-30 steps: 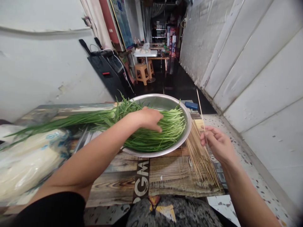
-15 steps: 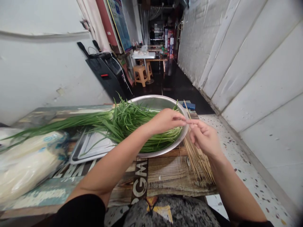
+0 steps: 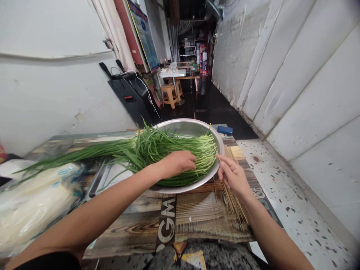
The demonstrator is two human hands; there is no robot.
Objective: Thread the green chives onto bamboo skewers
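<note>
My left hand [image 3: 181,163] lies over the garlic chives [image 3: 165,150] heaped in a wide metal bowl [image 3: 221,148]. Its fingers are curled and pressed together down among the stalks, so their tips are partly hidden. Past the bowl's right rim, my right hand [image 3: 233,174] pinches a thin bamboo skewer [image 3: 220,159] between thumb and forefinger. Below that hand, a bunch of loose bamboo skewers [image 3: 234,208] is spread on the wood-patterned table [image 3: 135,221].
A metal tray [image 3: 97,180] sits left of the bowl, partly under long chive leaves. Further left lies a clear plastic bag of pale contents [image 3: 42,202]. A small blue box [image 3: 225,130] rests behind the bowl. Stools [image 3: 168,95] and a white table [image 3: 174,74] stand beyond.
My left hand has moved left and down from beside the right hand into the chives. The right hand has shifted slightly left and lower, and the skewer no longer points upward.
</note>
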